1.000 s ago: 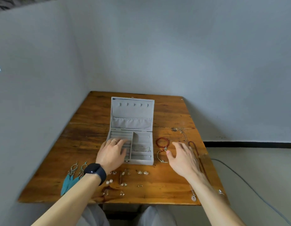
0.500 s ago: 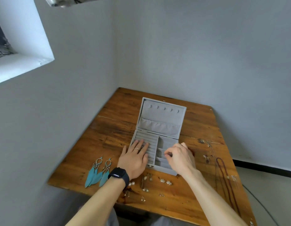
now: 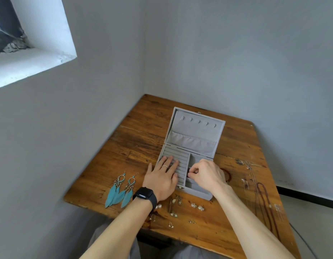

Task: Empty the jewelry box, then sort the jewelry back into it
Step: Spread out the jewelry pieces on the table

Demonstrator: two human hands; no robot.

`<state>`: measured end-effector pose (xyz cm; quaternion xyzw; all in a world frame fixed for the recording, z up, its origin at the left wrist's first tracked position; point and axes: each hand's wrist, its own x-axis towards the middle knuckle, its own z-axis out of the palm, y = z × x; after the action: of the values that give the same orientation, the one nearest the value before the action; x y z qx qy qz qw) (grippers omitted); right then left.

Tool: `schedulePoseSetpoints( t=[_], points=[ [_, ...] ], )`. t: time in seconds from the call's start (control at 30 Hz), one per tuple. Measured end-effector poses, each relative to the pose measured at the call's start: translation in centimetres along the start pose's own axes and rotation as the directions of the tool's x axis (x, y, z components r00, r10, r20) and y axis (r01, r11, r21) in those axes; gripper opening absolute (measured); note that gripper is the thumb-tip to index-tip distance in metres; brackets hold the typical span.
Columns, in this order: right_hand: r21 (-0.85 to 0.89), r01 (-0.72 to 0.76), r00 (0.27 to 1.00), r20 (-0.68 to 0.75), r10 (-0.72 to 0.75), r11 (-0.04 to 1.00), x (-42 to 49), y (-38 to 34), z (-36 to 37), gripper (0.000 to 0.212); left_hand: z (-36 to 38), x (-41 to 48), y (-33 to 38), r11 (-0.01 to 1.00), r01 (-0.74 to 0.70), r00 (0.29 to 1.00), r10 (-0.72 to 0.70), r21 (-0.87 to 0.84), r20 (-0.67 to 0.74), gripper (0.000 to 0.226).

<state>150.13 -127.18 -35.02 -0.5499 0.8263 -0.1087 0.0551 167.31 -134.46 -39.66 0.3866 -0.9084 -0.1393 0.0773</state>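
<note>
Open jewelry box (image 3: 194, 128) on the counter (image 3: 143, 139), left grip (image 3: 162, 179) flat, fingers (image 3: 169, 162) straight on its ring rolls (image 3: 177, 156), right grip (image 3: 206, 174) curled over the right compartments, whether it holds anything unclear, feather earrings (image 3: 121, 191) at left, necklaces (image 3: 262, 195) at right

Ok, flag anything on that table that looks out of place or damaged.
Nothing stands out. The jewelry box sits open on the table, with the feather earrings, small earrings and necklaces laid out in separate groups around it, which fits emptying it.
</note>
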Motion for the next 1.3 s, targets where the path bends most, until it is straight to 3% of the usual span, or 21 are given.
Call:
schedulePoseSetpoints(
  t=[0.23,0.33,0.4,0.53,0.63,0.73,1.0,1.1,1.23,1.3],
  points=[
    [-0.132,-0.117,0.979,0.149,0.136,0.984,1.3,-1.6,-0.7,0.022,0.0,-0.1,0.1,1.000,0.011,1.000,-0.011,0.002,0.008,0.055],
    [-0.267,-0.054,0.979,0.176,0.104,0.962,1.1,-2.8,-0.4,0.025,-0.1,-0.1,0.1,1.000,0.018,1.000,-0.018,-0.010,0.011,0.055],
    [-0.258,-0.044,0.971,0.216,0.102,0.965,0.6,-2.7,-0.5,0.027,-0.1,-0.1,0.1,1.000,0.020,1.000,-0.019,-0.016,0.016,0.054],
    [0.092,-0.177,0.966,0.208,0.155,0.980,-0.5,0.5,-1.5,0.014,-0.3,-0.2,0.0,1.000,0.012,1.000,-0.011,-0.027,0.029,0.055],
    [0.392,-0.247,0.964,0.190,0.185,0.886,-1.7,2.9,-3.0,0.012,-0.4,-0.1,0.0,1.000,0.004,0.999,-0.003,-0.031,0.034,0.055],
    [0.541,-0.265,0.964,0.164,0.209,0.798,-3.0,3.9,-4.6,0.015,-0.5,-0.1,-0.1,0.999,0.003,0.999,-0.001,-0.038,0.042,0.055],
    [0.705,-0.232,0.971,0.130,0.199,0.670,-6.5,3.5,-7.3,0.013,-1.5,0.2,0.0,0.998,0.000,0.995,0.006,-0.062,0.097,0.055],
    [0.744,-0.200,0.979,0.124,0.162,0.638,-8.1,3.1,-7.8,0.011,-3.0,0.1,1.2,0.994,-0.039,0.998,0.044,-0.104,0.045,0.053],
    [0.751,-0.178,0.983,0.163,0.082,0.636,-9.8,2.5,-7.9,0.011,-4.9,-1.0,6.1,0.869,-0.139,0.975,0.204,-0.476,0.087,0.047],
    [0.751,-0.171,0.982,0.184,0.046,0.637,-10.5,2.3,-7.8,0.010,-5.1,-1.7,8.3,0.799,-0.169,0.947,0.293,-0.578,0.128,0.033]
  ],
)
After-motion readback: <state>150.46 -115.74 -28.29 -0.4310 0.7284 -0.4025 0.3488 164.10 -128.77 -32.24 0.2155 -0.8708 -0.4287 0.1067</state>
